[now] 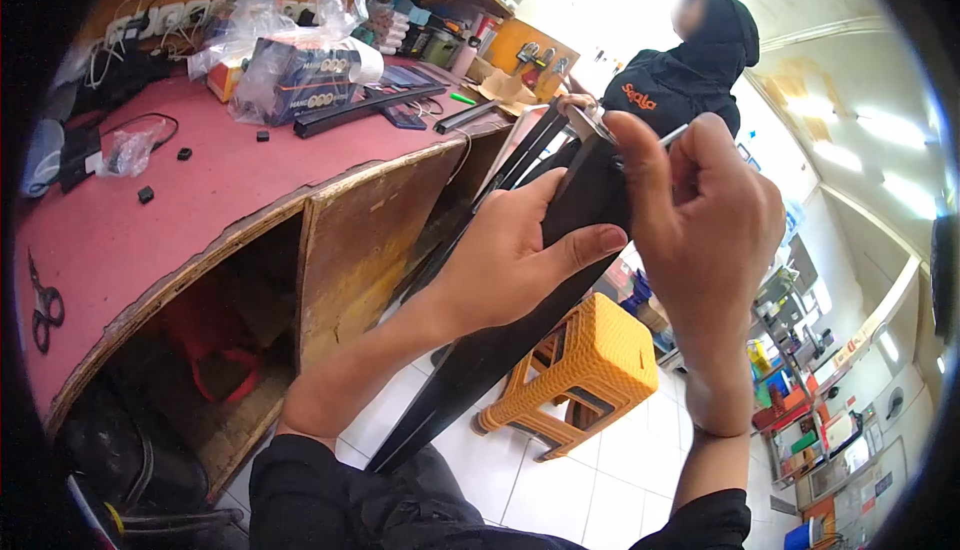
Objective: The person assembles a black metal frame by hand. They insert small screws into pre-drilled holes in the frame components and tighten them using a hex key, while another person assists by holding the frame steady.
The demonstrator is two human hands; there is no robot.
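A long black bar-like piece (480,375) slants up from my lap toward the middle of the view. My left hand (505,260) is wrapped round its upper part, with the thumb across the near face. Close to the bar's top end, my right hand (715,190) is closed in a pinch. A thin pale rod (677,134) shows between its fingers; what kind of tool or part it is cannot be made out. Some small metal bits at the bar's end are partly hidden by the right thumb.
On the left runs a red-topped workbench (230,150) with scissors (45,305), a dark box (300,80) under plastic wrap, and black strips (365,110). A yellow woven-pattern stool (590,370) stands on the tiled floor. Another person in black (680,80) stands ahead, beyond my hands.
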